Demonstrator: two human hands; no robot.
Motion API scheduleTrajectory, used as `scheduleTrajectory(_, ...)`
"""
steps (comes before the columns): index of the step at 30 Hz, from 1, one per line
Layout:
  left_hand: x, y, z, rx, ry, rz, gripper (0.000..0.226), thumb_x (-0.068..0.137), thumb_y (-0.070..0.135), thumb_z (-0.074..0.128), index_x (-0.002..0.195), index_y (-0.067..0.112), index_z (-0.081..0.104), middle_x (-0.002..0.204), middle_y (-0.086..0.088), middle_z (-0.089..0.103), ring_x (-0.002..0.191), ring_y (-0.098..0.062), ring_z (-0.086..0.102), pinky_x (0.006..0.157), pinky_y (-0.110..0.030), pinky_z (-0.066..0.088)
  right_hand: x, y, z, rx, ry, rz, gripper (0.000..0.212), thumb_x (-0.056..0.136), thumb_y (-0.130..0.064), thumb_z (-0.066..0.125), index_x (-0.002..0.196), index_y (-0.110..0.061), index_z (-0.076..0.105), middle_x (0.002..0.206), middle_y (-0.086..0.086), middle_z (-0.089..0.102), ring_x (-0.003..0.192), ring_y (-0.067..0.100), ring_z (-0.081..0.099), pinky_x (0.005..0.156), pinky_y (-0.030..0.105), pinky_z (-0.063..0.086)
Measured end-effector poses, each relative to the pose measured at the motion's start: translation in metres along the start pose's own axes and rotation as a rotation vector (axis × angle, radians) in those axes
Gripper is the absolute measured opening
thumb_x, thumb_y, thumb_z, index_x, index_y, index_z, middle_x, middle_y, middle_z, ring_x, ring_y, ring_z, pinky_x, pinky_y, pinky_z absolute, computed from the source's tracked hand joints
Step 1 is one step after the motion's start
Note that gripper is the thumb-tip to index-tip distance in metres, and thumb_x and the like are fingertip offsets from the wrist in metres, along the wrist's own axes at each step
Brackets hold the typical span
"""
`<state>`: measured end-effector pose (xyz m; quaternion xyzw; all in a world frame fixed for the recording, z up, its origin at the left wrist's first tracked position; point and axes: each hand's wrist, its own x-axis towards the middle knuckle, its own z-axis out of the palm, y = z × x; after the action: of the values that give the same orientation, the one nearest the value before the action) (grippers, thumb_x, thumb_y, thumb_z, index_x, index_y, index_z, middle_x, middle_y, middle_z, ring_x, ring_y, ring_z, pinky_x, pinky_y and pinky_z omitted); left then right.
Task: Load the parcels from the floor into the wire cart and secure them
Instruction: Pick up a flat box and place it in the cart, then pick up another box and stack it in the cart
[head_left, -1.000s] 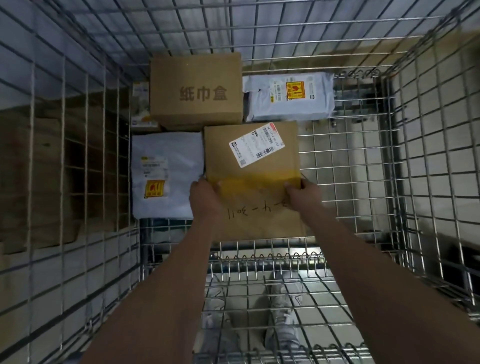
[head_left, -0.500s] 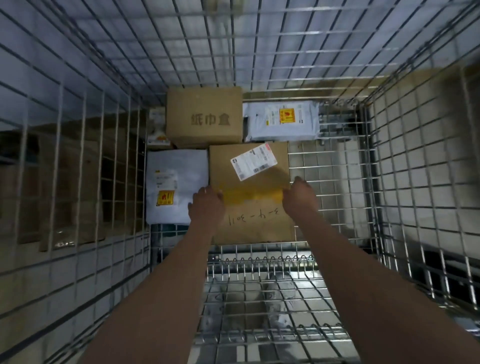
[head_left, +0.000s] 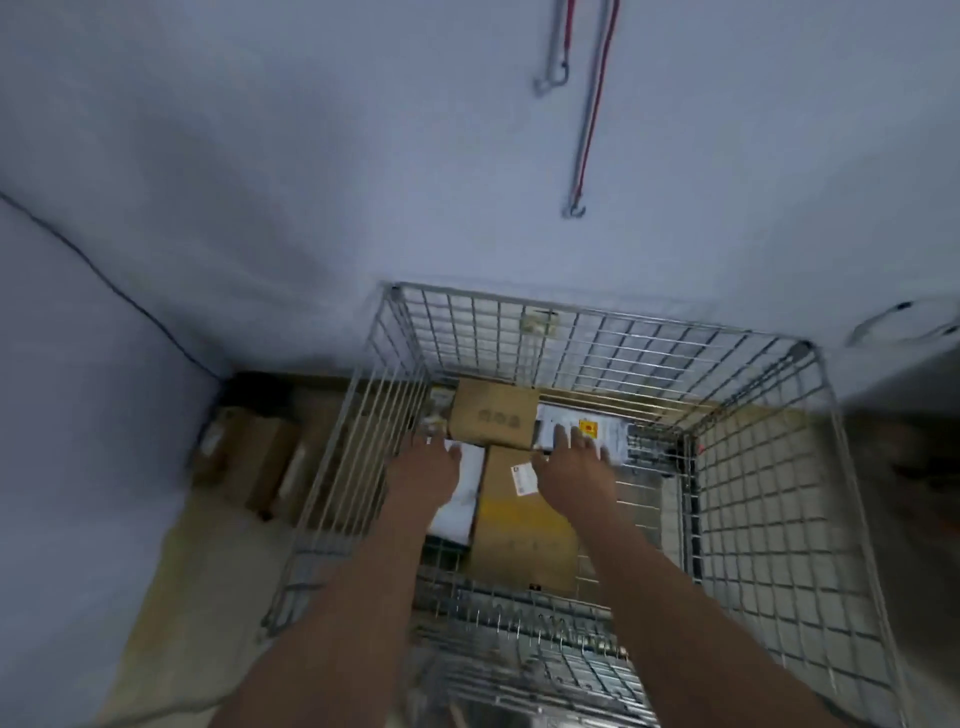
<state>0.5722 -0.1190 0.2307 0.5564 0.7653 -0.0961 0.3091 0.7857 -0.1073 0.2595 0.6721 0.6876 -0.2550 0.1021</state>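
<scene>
Both hands, left hand (head_left: 425, 464) and right hand (head_left: 571, 467), are hovering open, holding nothing; parcels beneath in the wire cart (head_left: 753, 467) are lying unsecured and may slide.

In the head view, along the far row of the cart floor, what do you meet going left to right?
A small, blurred packet at the cart's left wall → brown cardboard box → grey mailer bag with a yellow-red sticker, partly covered by the right hand → bare wire cart floor.
</scene>
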Motion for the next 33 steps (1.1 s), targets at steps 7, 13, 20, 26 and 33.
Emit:
scheduleTrajectory(7,-0.133,-0.069,-0.108,-0.108,0.217,-0.112,0.062,0.103,0.052,0.016,0.156,0.021,0.027,0.166,-0.004,0.017,0.152,-0.029,0.012,0.120,-0.057,0.011,-0.096,-0.098,-0.084,-0.039,0.035,-0.159,0.067,0.103,-0.049,0.032,0.156,-0.010,0.019,0.161,0.017,0.022,0.148,0.033,0.022,0.121,0.051,0.016)
scheduleTrajectory(13,-0.206,-0.179,-0.154,-0.088,0.300,-0.215,0.065,0.101,0.056,0.021,0.157,0.022,0.024,0.166,-0.003,0.015,0.152,-0.027,0.012,0.119,-0.060,0.015,-0.147,-0.188,-0.105,-0.111,0.035,-0.243,0.071,0.102,-0.054,0.030,0.157,-0.012,0.016,0.163,0.014,0.016,0.150,0.032,0.016,0.122,0.050,0.013)
scheduleTrajectory(20,-0.264,-0.307,-0.162,-0.185,0.349,-0.289,0.060,0.104,0.050,0.023,0.156,0.022,0.023,0.164,-0.005,0.021,0.149,-0.029,0.019,0.118,-0.057,0.018,-0.199,-0.317,-0.075,-0.163,0.018,-0.334,0.067,0.102,-0.052,0.029,0.157,-0.016,0.016,0.164,0.015,0.014,0.150,0.034,0.014,0.121,0.052,0.013)
scheduleTrajectory(26,-0.294,-0.421,-0.149,-0.180,0.302,-0.414,0.058,0.106,0.047,0.019,0.158,0.020,0.019,0.167,-0.004,0.012,0.152,-0.029,0.012,0.120,-0.057,0.013,-0.233,-0.405,-0.031,-0.241,-0.031,-0.395,0.059,0.103,-0.045,0.031,0.156,-0.019,0.023,0.162,0.013,0.020,0.149,0.032,0.020,0.121,0.049,0.015)
scheduleTrajectory(33,-0.289,-0.460,-0.137,-0.202,0.215,-0.415,0.061,0.106,0.048,0.018,0.159,0.019,0.014,0.167,-0.003,0.007,0.153,-0.028,0.008,0.121,-0.057,0.012,-0.231,-0.452,0.001,-0.252,-0.099,-0.397,0.066,0.104,-0.050,0.028,0.159,-0.017,0.013,0.165,0.012,0.014,0.151,0.030,0.015,0.123,0.050,0.010)
